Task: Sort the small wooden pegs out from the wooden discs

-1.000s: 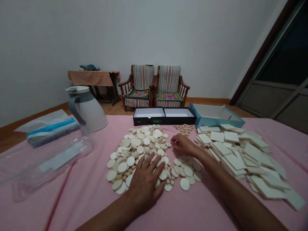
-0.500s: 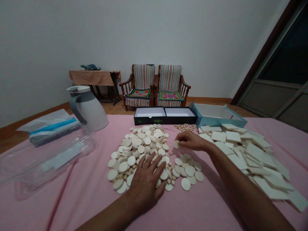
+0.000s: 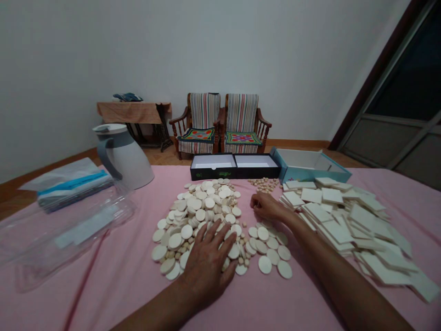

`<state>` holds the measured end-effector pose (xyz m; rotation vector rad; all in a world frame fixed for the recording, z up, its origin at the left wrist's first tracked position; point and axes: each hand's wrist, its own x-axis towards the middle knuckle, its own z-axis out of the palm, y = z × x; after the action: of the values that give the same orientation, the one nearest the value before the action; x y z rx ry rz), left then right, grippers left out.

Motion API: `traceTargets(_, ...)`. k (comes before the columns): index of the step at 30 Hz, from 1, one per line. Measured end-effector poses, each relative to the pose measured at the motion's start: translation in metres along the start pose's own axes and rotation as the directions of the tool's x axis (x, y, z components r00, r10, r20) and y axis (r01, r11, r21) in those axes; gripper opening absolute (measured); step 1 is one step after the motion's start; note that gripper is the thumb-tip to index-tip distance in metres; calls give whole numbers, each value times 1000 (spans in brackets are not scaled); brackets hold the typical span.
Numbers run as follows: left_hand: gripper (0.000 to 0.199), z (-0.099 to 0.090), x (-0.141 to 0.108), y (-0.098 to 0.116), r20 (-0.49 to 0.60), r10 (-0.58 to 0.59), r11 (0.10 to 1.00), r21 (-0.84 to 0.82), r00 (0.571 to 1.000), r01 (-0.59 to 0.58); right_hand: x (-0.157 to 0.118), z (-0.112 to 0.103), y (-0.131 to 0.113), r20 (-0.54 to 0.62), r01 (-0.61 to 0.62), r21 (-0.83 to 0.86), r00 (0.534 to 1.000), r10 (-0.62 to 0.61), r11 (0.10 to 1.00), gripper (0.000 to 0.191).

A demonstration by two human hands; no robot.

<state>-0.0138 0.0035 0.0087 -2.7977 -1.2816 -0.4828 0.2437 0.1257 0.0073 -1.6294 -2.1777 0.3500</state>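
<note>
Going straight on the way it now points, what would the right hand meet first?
Probably the right edge of the big heap of wooden discs, across a strip of pink tablecloth from the right hand. Its height is unclear, so it might pass above.

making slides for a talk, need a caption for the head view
Left hand spread on a heap of pale discs, right hand curled between it and square tiles, over pink cloth.

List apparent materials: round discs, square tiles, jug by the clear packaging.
Round discs: likely unfinished wood; pale, matte faces.
Square tiles: probably thin wood too, though board is possible; pale, flat, no gloss.
Jug: white body, grey handle, smooth; looks plastic, but coated metal can't be ruled out.
</note>
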Motion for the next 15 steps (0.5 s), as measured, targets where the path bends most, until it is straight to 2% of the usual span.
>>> traceTargets(4, 58, 1, -1, -1, -7, 2, 1000, 2, 1000, -2, 7, -4, 13, -169, -92, -20, 982, 87, 996, 22)
traceTargets(7, 57, 2, -1, -1, -25, 6, 1000, 0, 1000, -6, 11, -7, 19, -415, -138, 10, 901, 129, 990, 33)
traceTargets(9, 57, 2, -1, -1, -27, 8, 1000, -2, 1000, -8, 12, -9, 16, -489, -104, 29, 866, 105, 994, 32)
traceTargets(10, 58, 2, 0, -1, -24, 8, 1000, -2, 1000, -8, 11, -10, 13, -461, -74, 34, 884, 81, 997, 28)
traceTargets(11, 58, 2, 0, -1, -22, 9, 1000, -2, 1000, -9, 9, -11, 8, -380, -42, 43, 923, 55, 998, 24)
traceTargets(13, 59, 1, 0, 0, -19, 10, 1000, -2, 1000, -10, 4, -14, -6, -118, 16, 98, 993, -5, 995, 16)
traceTargets(14, 58, 1, 0, 0, -19, 8, 1000, -1, 1000, -8, 2, -14, -13, 30, 34, 143, 999, -39, 989, 13)
traceTargets(15, 58, 0, 0, 0, -16, 5, 1000, -1, 1000, -5, -1, -14, -21, 167, 42, 191, 983, -74, 981, 12)
